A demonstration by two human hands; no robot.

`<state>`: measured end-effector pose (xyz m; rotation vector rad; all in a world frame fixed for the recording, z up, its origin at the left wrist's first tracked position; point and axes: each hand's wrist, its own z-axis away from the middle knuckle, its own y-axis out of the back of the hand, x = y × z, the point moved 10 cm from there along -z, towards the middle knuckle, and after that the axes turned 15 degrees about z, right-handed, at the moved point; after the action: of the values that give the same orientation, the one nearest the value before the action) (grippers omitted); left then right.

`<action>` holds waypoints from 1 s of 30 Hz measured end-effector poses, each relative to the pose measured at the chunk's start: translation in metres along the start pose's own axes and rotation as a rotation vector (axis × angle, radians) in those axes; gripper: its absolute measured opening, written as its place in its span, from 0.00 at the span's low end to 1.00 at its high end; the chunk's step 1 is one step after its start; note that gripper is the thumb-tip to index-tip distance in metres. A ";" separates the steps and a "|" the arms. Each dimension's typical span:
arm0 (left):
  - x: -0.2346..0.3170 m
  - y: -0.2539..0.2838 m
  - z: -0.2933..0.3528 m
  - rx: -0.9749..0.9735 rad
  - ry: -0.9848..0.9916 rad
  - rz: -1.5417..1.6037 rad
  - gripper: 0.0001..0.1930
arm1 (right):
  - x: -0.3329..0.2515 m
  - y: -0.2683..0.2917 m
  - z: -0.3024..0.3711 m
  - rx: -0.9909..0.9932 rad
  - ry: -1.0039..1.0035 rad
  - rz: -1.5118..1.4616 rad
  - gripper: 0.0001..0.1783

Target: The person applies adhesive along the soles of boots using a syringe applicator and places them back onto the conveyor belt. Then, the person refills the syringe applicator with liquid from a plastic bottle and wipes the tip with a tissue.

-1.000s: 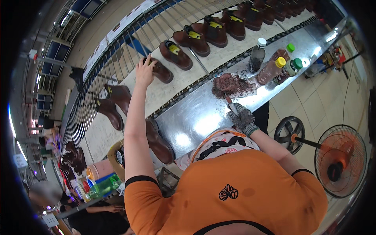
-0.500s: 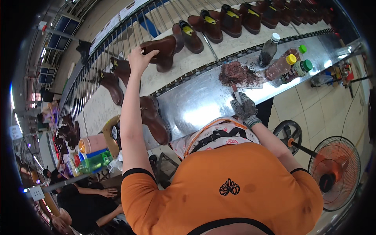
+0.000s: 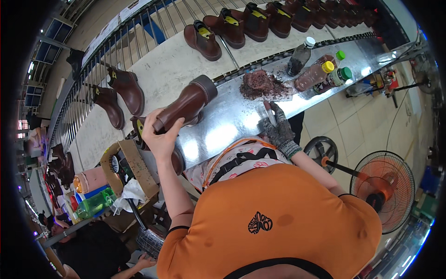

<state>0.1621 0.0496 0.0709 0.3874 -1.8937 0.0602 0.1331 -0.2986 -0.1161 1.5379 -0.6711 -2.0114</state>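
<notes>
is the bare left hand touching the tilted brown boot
Touching: the head view shows the left hand with its thumb laid on the tilted brown boot near the boot's top end.

Orange shirt (image 3: 306, 200), black trim (image 3: 278, 261), black emblem (image 3: 260, 223); patterned waist cloth (image 3: 258, 162); grey glove (image 3: 280, 136) (right hand (image 3: 278, 130) only).

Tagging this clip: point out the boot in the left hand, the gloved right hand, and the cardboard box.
Held boot (image 3: 182, 106), head view: its brown upper.
Gloved right hand (image 3: 281, 129), head view: its middle.
Cardboard box (image 3: 139, 170), head view: its side wall.
</notes>
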 end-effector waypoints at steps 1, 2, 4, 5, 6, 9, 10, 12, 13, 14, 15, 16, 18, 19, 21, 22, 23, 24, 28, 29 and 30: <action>-0.004 -0.004 0.006 -0.020 0.007 -0.019 0.21 | -0.006 0.008 0.001 0.026 -0.015 -0.113 0.37; -0.005 -0.009 0.008 -0.017 -0.011 -0.054 0.23 | -0.016 0.011 -0.005 0.082 0.043 -0.181 0.38; -0.004 -0.016 0.011 -0.015 -0.028 -0.082 0.25 | -0.025 0.013 0.000 0.056 0.036 -0.351 0.38; 0.002 -0.021 0.012 -0.033 -0.079 -0.117 0.26 | -0.037 0.015 0.002 0.024 0.031 -0.527 0.39; 0.011 -0.028 0.011 -0.058 -0.135 -0.149 0.27 | -0.018 -0.012 -0.003 -0.103 -0.037 -0.779 0.40; 0.015 -0.029 0.012 -0.011 -0.126 -0.131 0.27 | 0.008 -0.043 0.010 -0.300 -0.203 -1.098 0.41; 0.014 -0.029 0.011 -0.011 -0.128 -0.126 0.27 | 0.006 -0.035 0.016 -0.290 -0.093 -0.914 0.41; 0.013 -0.024 0.014 -0.007 -0.164 -0.157 0.26 | -0.010 -0.021 0.022 -0.243 -0.035 -0.676 0.40; 0.012 -0.024 0.014 -0.007 -0.160 -0.158 0.26 | -0.021 -0.011 0.023 -0.190 0.020 -0.443 0.40; 0.011 -0.022 0.014 0.005 -0.136 -0.149 0.25 | -0.045 0.003 0.024 -0.174 0.081 -0.495 0.40; 0.009 -0.020 0.015 0.017 -0.111 -0.141 0.25 | -0.046 0.001 0.022 -0.177 0.078 -0.492 0.40; 0.009 -0.020 0.015 0.020 -0.100 -0.137 0.25 | -0.037 -0.006 0.018 -0.207 -0.039 -0.791 0.40; 0.014 -0.023 0.013 0.014 -0.114 -0.122 0.25 | 0.027 -0.057 0.002 -0.390 -0.359 -1.135 0.41; 0.012 -0.021 0.012 0.019 -0.121 -0.118 0.25 | 0.019 -0.056 0.007 -0.401 -0.357 -1.132 0.41; 0.007 -0.016 0.014 0.036 -0.106 -0.112 0.25 | -0.023 -0.016 0.019 -0.258 -0.120 -0.815 0.40; 0.005 -0.014 0.015 0.035 -0.091 -0.097 0.24 | -0.034 -0.010 0.020 -0.268 -0.116 -0.813 0.40; 0.005 -0.011 0.016 0.046 -0.087 -0.103 0.24 | -0.043 0.000 0.020 -0.213 -0.108 -0.734 0.39; 0.005 -0.008 0.018 0.057 -0.083 -0.098 0.24 | -0.050 0.010 0.021 -0.158 -0.100 -0.651 0.38; 0.006 -0.002 0.020 0.077 -0.077 -0.081 0.24 | -0.046 0.003 0.016 -0.162 -0.171 -0.857 0.36; 0.008 -0.006 0.016 0.051 -0.078 -0.076 0.24 | -0.039 -0.011 0.018 -0.259 -0.317 -1.131 0.36; 0.007 -0.007 0.016 0.048 -0.090 -0.061 0.24 | -0.026 -0.015 0.025 -0.233 -0.430 -1.145 0.34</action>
<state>0.1476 0.0381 0.0714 0.4873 -1.9711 0.0490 0.1135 -0.2685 -0.1015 1.4765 0.4685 -3.1334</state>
